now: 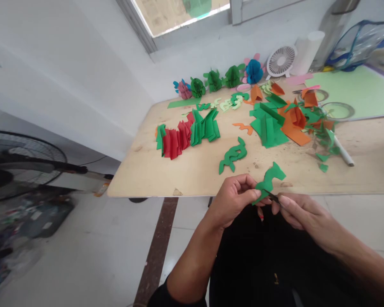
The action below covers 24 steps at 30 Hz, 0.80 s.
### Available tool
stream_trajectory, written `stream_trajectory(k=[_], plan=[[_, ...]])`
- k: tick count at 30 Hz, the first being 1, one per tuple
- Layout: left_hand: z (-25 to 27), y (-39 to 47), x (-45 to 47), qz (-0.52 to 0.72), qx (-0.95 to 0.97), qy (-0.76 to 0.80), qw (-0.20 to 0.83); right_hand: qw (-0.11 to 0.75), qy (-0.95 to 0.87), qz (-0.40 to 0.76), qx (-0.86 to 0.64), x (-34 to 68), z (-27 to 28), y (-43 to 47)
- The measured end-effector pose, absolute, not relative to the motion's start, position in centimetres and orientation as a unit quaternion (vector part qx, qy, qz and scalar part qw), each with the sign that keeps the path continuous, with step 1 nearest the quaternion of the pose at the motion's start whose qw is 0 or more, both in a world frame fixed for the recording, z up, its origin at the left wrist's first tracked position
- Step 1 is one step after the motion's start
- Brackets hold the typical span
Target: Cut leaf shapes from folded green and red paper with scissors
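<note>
My left hand [235, 198] pinches a green paper cut-out [269, 180] just off the near edge of the wooden table [153, 170]. Beside it, my right hand [299, 211] grips a thin dark tool, likely scissors [273, 197], whose tip touches the cut-out's lower edge. Another green cut-out [233, 156] of similar wavy shape lies on the table ahead of my hands.
Folded red and green paper stacks [187, 132] lie mid-table, with green and orange scraps [284, 119] to the right. Paper flowers [214, 81], a small white fan [280, 62] and a green mat [358, 91] stand at the back. A floor fan [16, 164] is at left.
</note>
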<state>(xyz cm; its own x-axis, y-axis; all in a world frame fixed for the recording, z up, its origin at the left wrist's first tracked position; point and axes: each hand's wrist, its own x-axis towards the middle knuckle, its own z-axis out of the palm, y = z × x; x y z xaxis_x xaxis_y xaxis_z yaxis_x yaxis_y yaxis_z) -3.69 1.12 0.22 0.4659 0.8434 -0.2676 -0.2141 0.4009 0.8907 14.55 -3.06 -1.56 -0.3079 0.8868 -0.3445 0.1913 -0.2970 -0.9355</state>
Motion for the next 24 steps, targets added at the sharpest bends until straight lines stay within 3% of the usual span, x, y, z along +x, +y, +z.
stream_trajectory(k=[24], plan=[[0.35,1.73,-4.3,0.342,0.442,0.402,0.725,0.265,-0.578,0.572,-0.518,14.83,-1.55,-2.38]])
